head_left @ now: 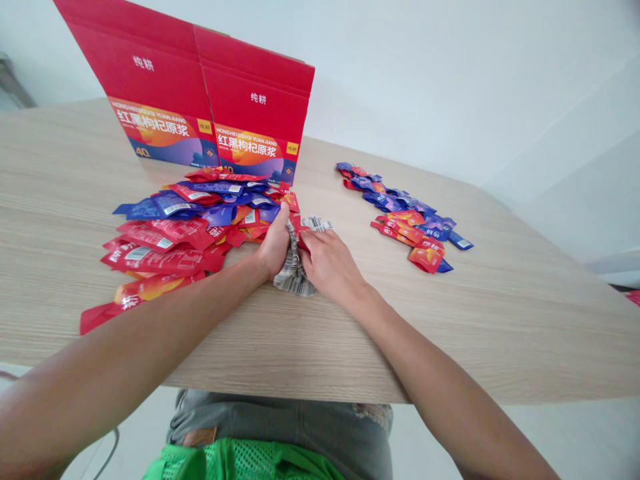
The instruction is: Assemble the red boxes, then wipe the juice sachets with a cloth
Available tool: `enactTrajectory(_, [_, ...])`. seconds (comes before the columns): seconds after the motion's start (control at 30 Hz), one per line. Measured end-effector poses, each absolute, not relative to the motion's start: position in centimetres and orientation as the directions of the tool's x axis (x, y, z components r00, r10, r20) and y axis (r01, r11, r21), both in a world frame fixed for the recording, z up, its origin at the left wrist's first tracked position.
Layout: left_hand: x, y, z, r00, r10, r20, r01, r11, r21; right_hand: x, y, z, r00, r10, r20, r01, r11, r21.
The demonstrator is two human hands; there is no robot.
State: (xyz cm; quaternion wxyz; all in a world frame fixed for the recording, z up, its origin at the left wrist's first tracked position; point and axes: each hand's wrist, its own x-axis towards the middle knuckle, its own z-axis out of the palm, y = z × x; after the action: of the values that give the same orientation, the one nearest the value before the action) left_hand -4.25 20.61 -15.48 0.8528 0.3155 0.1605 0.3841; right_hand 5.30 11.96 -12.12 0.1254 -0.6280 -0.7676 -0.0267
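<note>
My left hand point(275, 245) is closed around a red drink sachet point(295, 217), whose upper part shows above the thumb. A crumpled grey striped cloth point(296, 279) is bunched in my right hand point(327, 260), pressed against the sachet from the right. The fingertips of both hands are partly hidden in the cloth. Just left of my hands lies a loose pile of red sachets point(157, 257) and blue sachets point(175, 205), overlapping each other.
Two red printed cartons point(150, 80) stand side by side behind the pile. Toward the back right, a staggered row of blue and red sachets point(400, 200) lies on the wooden table point(500, 320). A white wall rises behind the table.
</note>
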Motion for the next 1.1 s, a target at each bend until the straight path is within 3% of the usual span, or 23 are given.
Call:
enactTrajectory(0.13, [-4.6, 20.3, -14.9, 0.664, 0.747, -0.040, -0.537, 0.512, 0.670, 5.3, 11.7, -11.9, -0.154, 0.961, 0.230, 0.972, 0.189, -0.138])
enactTrajectory(0.23, [-4.8, 20.7, -15.3, 0.679, 0.732, -0.053, -0.517, 0.529, 0.673, 5.4, 11.6, -12.0, -0.094, 0.956, 0.277, 0.960, 0.161, -0.229])
enactTrajectory(0.33, [-4.9, 21.1, -15.7, 0.716, 0.691, -0.101, -0.482, 0.593, 0.646, 6.0, 11.7, -12.3, 0.013, 0.945, 0.327, 0.847, 0.163, -0.506])
enactTrajectory(0.43, [-4.9, 21.0, -15.4, 0.742, 0.657, -0.132, -0.465, 0.646, 0.605, 7.0, 12.2, -12.9, 0.164, 0.955, 0.248, 0.515, 0.132, -0.847])
enactTrajectory(0.5, [-4.8, 20.6, -15.0, 0.753, 0.646, -0.123, -0.475, 0.664, 0.577, 7.6, 12.8, -13.2, 0.264, 0.952, 0.154, 0.271, 0.080, -0.959])
enactTrajectory(0.6, [-4.7, 20.2, -14.5, 0.769, 0.633, -0.090, -0.488, 0.671, 0.558, 8.1, 13.5, -13.3, 0.390, 0.920, 0.047, 0.073, 0.020, -0.997])
enactTrajectory(0.77, [-4.8, 20.2, -14.7, 0.780, 0.624, -0.046, -0.503, 0.670, 0.546, 8.4, 14.0, -12.1, 0.328, 0.941, -0.086, 0.045, -0.107, -0.993])
enactTrajectory(0.97, [-4.6, 20.2, -14.6, 0.766, 0.636, -0.095, -0.517, 0.697, 0.496, 8.5, 16.2, -8.8, 0.490, 0.870, 0.054, -0.023, 0.075, -0.997])
enactTrajectory(1.1, [-4.2, 20.0, -14.4, 0.713, 0.689, -0.133, -0.580, 0.685, 0.441, 5.6, 19.6, -7.5, 0.477, 0.879, -0.015, -0.199, 0.092, -0.976])
